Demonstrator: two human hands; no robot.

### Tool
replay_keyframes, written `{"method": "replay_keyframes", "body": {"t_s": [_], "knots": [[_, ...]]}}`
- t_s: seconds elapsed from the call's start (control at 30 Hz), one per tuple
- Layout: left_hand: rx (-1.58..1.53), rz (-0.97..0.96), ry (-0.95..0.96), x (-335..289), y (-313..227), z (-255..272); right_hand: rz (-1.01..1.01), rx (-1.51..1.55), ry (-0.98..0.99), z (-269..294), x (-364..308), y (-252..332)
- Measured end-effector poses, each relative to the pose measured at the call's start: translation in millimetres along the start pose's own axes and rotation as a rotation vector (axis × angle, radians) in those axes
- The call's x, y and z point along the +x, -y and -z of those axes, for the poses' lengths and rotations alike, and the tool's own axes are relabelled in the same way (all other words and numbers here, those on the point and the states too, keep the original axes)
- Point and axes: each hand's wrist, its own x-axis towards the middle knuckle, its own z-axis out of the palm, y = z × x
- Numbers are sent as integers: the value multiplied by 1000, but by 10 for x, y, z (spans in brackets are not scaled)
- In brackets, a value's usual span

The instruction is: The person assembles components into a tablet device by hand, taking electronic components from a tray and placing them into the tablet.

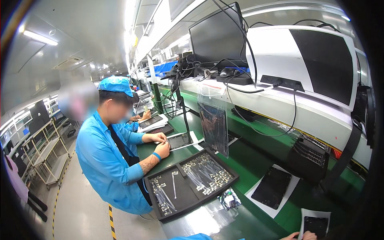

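Observation:
At the lower right edge my left hand (291, 236) and my right hand (309, 235) are only partly in the picture. Both are close together at the near side of a small black flat panel (316, 226), which lies on a white sheet (325, 215). My right fingers look bent by the panel's near edge. The frame cuts off most of both hands, so I cannot tell what they hold. Beyond them, a larger black tablet-like panel (273, 187) rests on another white sheet (254, 196). A bit of blue sleeve (196, 237) shows at the bottom.
A black divided tray (179, 187) of flat ribbon cables and a small silvery bag (230, 199) lie on the green bench (250, 176). A blue-clad co-worker (108, 160) works over a panel. A monitor (218, 38) and a white machine (276, 56) stand on the shelf, cables hanging.

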Motion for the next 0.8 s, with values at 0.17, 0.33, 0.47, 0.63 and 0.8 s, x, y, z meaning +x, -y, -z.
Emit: {"method": "replay_keyframes", "body": {"t_s": [0.17, 0.33, 0.47, 0.63, 0.8], "knots": [[-188, -235, -158, -363, -81, -339, 26, 83, -128, -222, -422, 195], [-123, -185, -289, -474, -248, -110, 16, 246, 11, -560, -529, 426], [223, -151, -491, -967, -943, 69, 164, 646, -186, 20, -824, 790], [-38, -61, -366, -1184, -1366, 339, 10, 687, -192, 307, -1309, 649], [0, 57, -229, -1329, -1608, 502, -158, 732, -353, 124, -1801, 319]]}}
